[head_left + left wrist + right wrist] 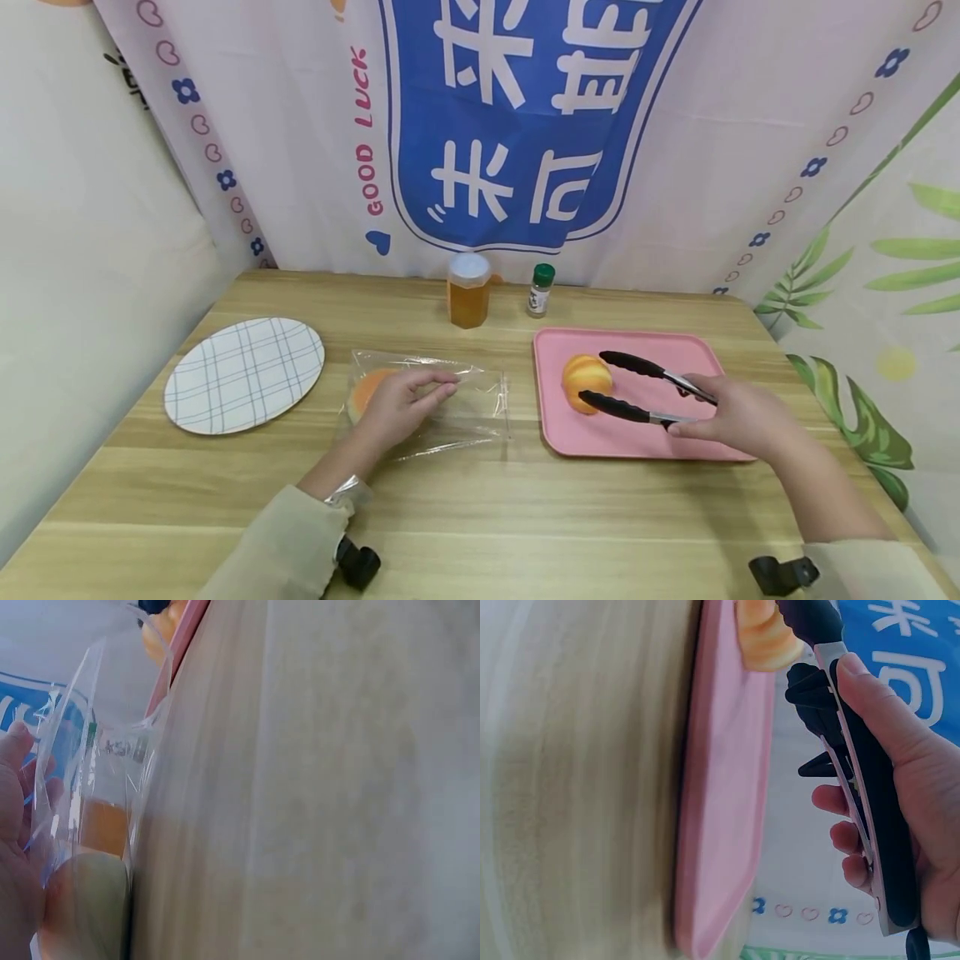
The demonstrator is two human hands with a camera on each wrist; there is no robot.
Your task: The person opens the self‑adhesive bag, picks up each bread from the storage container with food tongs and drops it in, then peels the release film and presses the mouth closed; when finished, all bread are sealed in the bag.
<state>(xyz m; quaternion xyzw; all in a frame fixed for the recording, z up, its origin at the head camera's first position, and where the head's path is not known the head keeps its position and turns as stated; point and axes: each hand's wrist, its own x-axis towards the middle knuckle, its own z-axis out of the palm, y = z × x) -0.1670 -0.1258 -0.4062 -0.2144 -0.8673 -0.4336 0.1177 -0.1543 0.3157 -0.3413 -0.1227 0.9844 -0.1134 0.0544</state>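
Note:
My left hand [405, 404] pinches the upper film of a clear plastic bag [480, 408] lying on the table, its film raised in the left wrist view. Inside the bag's left end is a round, orange-topped piece [369, 390] with a pale side, partly hidden by the hand. My right hand [738, 415] grips black-tipped metal tongs [877, 802] over the pink tray [645, 446]. The tongs' tips stand apart at the right side of a ridged yellow-orange bread roll [585, 379], which rests on the tray; the lower tip overlaps it.
An oval white checked placemat [243, 375] lies at the left. Along the back stand an amber jar with a white lid [468, 292] and a small green-capped shaker [540, 292]. A printed cloth [300, 167] hangs behind the wooden table [480, 533].

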